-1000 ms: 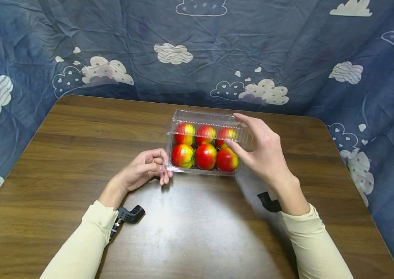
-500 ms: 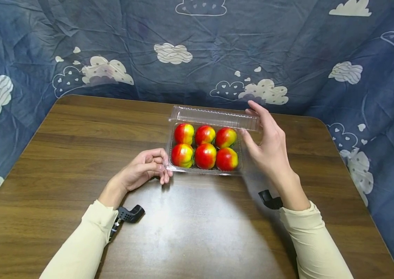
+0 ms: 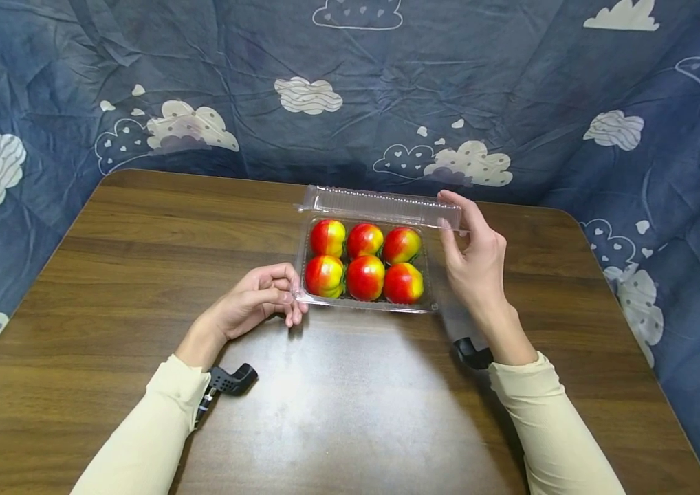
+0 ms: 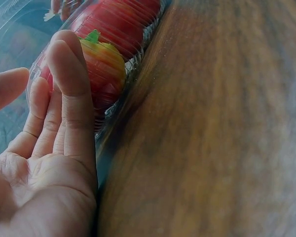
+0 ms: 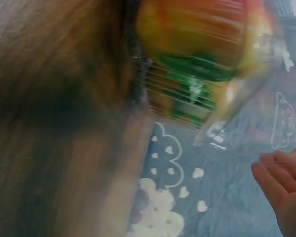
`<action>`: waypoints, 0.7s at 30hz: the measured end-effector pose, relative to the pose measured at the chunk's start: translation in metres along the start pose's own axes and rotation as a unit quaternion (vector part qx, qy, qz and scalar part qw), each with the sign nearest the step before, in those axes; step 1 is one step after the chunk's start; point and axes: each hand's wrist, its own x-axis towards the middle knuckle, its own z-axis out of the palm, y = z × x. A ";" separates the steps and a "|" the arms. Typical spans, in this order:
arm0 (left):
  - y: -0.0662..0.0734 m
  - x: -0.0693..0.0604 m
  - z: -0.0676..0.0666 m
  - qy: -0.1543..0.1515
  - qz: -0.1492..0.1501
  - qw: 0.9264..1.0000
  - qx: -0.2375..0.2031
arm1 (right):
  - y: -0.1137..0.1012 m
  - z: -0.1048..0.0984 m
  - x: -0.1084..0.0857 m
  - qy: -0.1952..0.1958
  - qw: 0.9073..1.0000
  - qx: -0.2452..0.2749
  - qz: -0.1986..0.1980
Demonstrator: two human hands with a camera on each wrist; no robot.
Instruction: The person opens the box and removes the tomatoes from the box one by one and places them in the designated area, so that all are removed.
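A clear plastic clamshell box [image 3: 368, 306] stands on the table with several red-and-yellow fruits [image 3: 365, 278] in two rows. Green leafy bits show on a fruit [image 5: 195, 69] in the right wrist view. The hinged lid [image 3: 377, 205] is raised along the far side. At its right end, my right hand [image 3: 477, 261] holds the lid between thumb and fingers. My left hand [image 3: 252, 300] rests at the box's near left corner. In the left wrist view its extended fingers [image 4: 76, 106] lie against the box wall, with the thumb apart from them.
The brown wooden table [image 3: 350, 412] ends just behind the box, where a blue cloud-printed curtain [image 3: 325, 137] hangs. Black wrist mounts [image 3: 234, 379] sit at both forearms, close above the tabletop.
The lid has swung up and back from over the rear fruits to the far side. My right hand moved right and back with it. The left hand stayed in place.
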 end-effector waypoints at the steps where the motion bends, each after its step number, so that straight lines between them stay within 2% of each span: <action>1: 0.000 0.000 0.000 0.001 -0.001 1.000 0.001 | 0.002 0.001 -0.001 0.004 1.000 0.001 0.005; 9: 0.001 0.000 0.000 -0.004 0.004 1.000 -0.001 | 0.008 0.009 -0.005 0.043 0.996 0.044 0.059; 17: 0.000 0.000 0.000 -0.005 0.005 1.000 -0.002 | -0.009 0.009 -0.006 0.018 0.993 0.105 0.059; 21: 0.000 0.001 0.000 -0.006 0.007 1.000 -0.003 | -0.008 0.010 -0.008 0.008 0.989 0.129 0.068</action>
